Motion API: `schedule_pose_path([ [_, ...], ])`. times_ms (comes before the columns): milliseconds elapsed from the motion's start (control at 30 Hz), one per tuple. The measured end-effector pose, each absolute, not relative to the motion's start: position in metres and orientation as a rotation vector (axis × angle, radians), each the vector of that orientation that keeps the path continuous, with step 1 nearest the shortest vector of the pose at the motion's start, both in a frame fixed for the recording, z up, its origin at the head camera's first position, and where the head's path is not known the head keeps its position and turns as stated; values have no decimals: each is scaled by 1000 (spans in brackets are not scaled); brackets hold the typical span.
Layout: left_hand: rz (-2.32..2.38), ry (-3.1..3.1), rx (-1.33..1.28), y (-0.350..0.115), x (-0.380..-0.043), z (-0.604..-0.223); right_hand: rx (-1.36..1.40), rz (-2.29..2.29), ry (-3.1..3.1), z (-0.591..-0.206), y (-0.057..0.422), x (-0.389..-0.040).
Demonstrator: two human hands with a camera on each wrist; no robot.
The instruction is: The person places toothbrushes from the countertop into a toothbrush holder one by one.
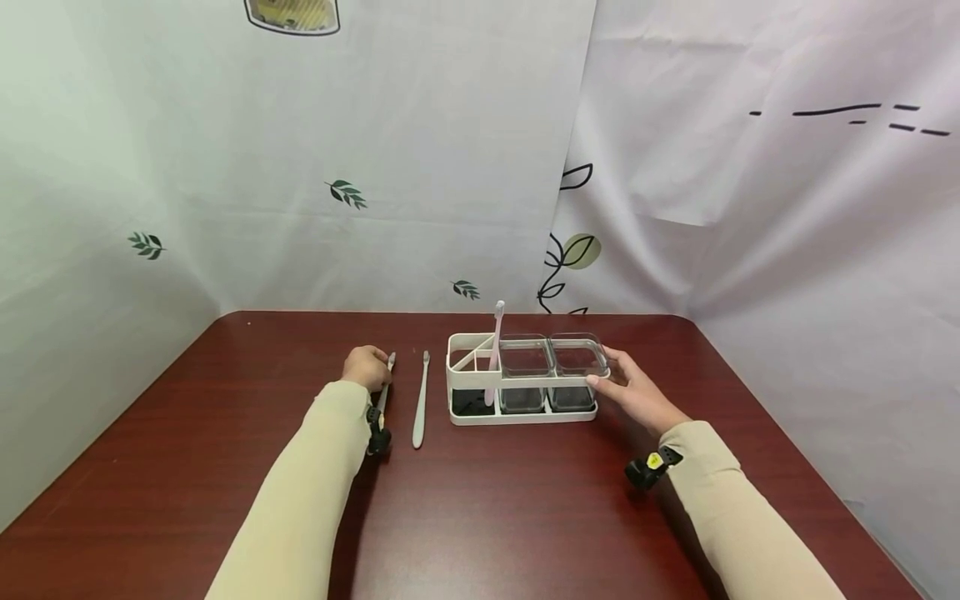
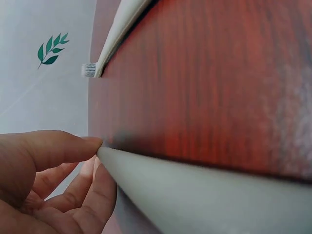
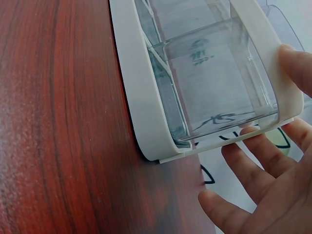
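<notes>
My left hand (image 1: 366, 367) pinches a pale toothbrush (image 1: 385, 392) near its bristle end, thumb against fingers in the left wrist view. A second pale toothbrush (image 1: 422, 404) lies on the table to its right, bristles toward the back. In the middle stands a white toothbrush rack (image 1: 474, 380). A pink toothbrush (image 1: 495, 350) stands upright in its left part, leaning slightly. Two clear cups (image 1: 525, 357) fill the centre and right of the rack. My right hand (image 1: 637, 392) grips the rack's right end, thumb on the upper rail (image 3: 287, 92) and some fingers behind it.
The dark red-brown table (image 1: 517, 517) bears everything. White fabric with leaf prints (image 1: 420, 233) hangs behind the table's back edge and along its sides. A dark wrist camera (image 1: 643, 473) sits on the right wrist, another (image 1: 378, 437) on the left.
</notes>
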State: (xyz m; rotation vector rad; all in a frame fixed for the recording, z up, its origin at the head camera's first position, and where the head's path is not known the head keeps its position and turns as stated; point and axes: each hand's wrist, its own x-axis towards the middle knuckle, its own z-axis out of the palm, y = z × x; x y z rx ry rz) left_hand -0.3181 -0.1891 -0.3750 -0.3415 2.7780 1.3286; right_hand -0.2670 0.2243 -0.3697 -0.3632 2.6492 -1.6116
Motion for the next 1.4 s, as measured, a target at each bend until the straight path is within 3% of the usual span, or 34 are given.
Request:
schedule_pose_path([
  [1400,1884,2372,-325,-198,-315,-336,-350,-1608,2650,-370,225,-266],
])
